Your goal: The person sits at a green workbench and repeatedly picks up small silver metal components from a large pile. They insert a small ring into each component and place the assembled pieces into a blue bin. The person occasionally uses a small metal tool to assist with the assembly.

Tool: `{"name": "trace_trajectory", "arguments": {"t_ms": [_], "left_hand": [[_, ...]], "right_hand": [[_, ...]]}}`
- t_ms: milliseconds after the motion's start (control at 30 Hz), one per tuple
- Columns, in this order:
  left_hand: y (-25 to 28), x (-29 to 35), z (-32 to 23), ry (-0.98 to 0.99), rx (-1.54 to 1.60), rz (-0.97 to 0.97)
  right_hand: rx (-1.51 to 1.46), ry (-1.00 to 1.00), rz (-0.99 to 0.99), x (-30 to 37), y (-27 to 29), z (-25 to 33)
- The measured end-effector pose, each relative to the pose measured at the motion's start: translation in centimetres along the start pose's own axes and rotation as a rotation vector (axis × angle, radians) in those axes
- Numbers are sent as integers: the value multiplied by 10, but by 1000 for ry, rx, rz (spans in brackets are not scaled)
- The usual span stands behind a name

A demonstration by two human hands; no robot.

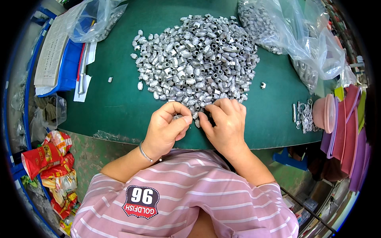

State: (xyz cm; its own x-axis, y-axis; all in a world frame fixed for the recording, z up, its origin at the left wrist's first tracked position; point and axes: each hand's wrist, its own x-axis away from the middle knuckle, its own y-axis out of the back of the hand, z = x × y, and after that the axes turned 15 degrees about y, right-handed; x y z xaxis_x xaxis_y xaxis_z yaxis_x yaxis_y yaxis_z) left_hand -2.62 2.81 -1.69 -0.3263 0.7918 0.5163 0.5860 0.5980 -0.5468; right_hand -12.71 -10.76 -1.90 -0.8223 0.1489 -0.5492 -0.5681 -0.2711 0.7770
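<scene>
A wide heap of small grey metal beads (pixel 194 59), many with a hole through them, lies on the green table (pixel 115 119). My left hand (pixel 168 125) is at the heap's near edge, its thumb and forefinger pinched together. A grey metal bead (pixel 177 117) shows inside its curled fingers. Close beside it is my right hand (pixel 226 125), with bent fingers, the thumb apart from the forefinger and both tips near the front beads. Between the two hands a few beads (pixel 197 123) trail off the heap toward me. Nothing shows in the right hand's grip.
Clear plastic bags of metal pieces (pixel 264 27) sit at the back right, another bag (pixel 99 20) at the back left. A blue tray (pixel 71 65) with papers stands left. Small metal hooks (pixel 305 115) lie right, beside a pink container (pixel 324 113). Single beads (pixel 110 79) lie apart.
</scene>
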Motion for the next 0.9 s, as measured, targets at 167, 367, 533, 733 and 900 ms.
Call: {"name": "trace_trajectory", "arguments": {"t_ms": [167, 367, 533, 733, 900], "left_hand": [[-3, 2, -1, 11, -25, -34], [-3, 1, 0, 16, -43, -32], [-1, 3, -3, 33, -167, -39], [-5, -2, 3, -129, -393, -9], [-7, -4, 2, -453, -648, -91]], "right_hand": [[7, 2, 51, 1, 3, -4], [21, -17, 77, -3, 4, -3], [-124, 16, 5, -1, 13, -6], [-522, 69, -146, 10, 11, -4], [-1078, -415, -92, 11, 20, 2]]}}
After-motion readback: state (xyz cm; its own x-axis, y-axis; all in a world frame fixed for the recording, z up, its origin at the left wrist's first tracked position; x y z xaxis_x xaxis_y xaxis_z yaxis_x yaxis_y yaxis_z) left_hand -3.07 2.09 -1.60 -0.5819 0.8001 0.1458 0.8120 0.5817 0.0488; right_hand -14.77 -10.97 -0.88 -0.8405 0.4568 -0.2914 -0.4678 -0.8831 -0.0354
